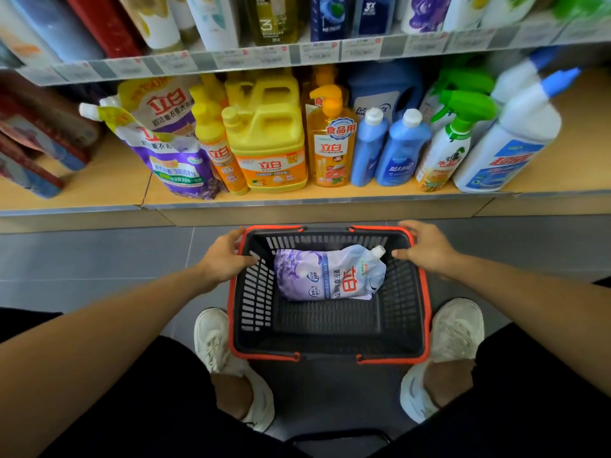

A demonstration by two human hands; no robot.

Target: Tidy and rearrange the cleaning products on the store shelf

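A black shopping basket with a red rim [327,358] stands on the floor between my feet, below the bottom shelf [99,176]. One purple and white detergent pouch [327,276] lies flat inside it. My left hand [226,256] holds the rim at the far left corner, thumb outside and fingers inside. At the far right corner my right hand [428,249] holds the rim the same way. On the shelf a purple refill pouch [175,160] leans to the left, beside a yellow jug [267,150] and an orange pump bottle [330,150].
Further right on the shelf stand two blue bottles [383,150], a green-trigger spray bottle [443,150] and a large white bottle [509,150] with a blue cap. Red and blue boxes [39,143] lie at the shelf's left. The shelf above holds several bottles. The floor is grey tile.
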